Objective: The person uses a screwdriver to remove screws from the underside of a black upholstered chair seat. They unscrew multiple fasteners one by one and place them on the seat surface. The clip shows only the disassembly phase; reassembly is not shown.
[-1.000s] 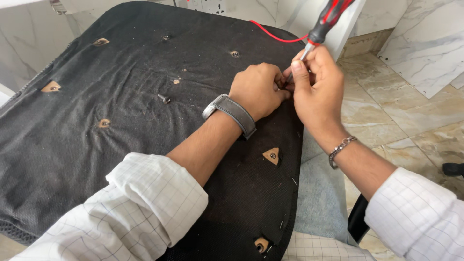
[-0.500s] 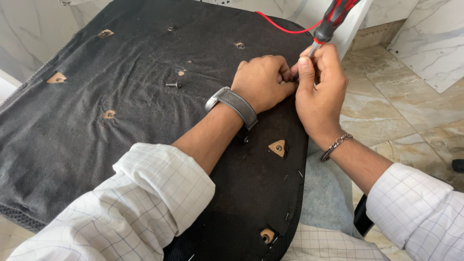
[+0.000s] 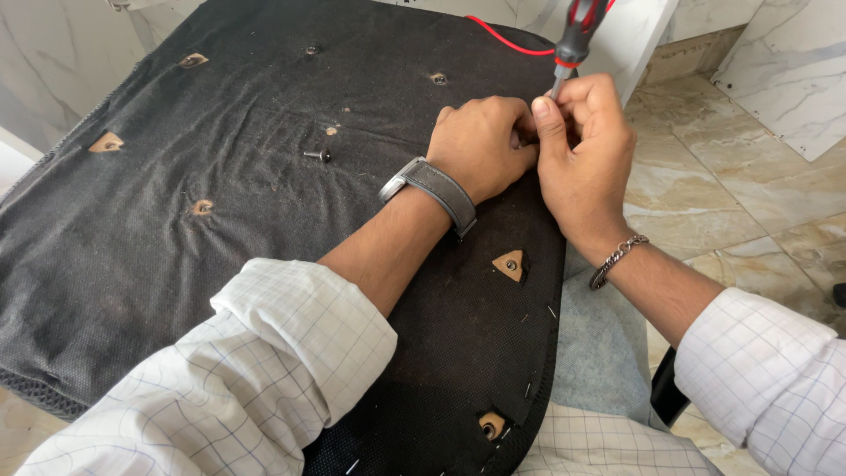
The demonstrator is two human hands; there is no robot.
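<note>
Here, a red-and-black-handled screwdriver with a steel shaft (image 3: 571,40) is held in the right hand (image 3: 586,159), whose fingers are wrapped narrowly round the lower shaft just above the tip, while the left hand (image 3: 483,145) is closed as a loose fist beside it, its fingertips pinched at the same spot near the right edge of the black fabric-covered underside of a seat panel (image 3: 176,229). What is pinched there is hidden by the knuckles and cannot be told. A slip is judged the main risk: with the shaft gripped so low and the handle left unsupported, the tip could be thrown off its seat and driven into the left fingers or through the thin fabric. The panel, which overhangs the marble-tiled floor (image 3: 705,194), could also be rocked by downward pressure. A loose dark screw (image 3: 318,155) lies well apart on the fabric and could be rolled off by any tilt. A thin red wire (image 3: 507,40) is seen behind the handle. No containers are seen; small cut-outs in the fabric (image 3: 509,264) expose only brown board with metal inserts.
</note>
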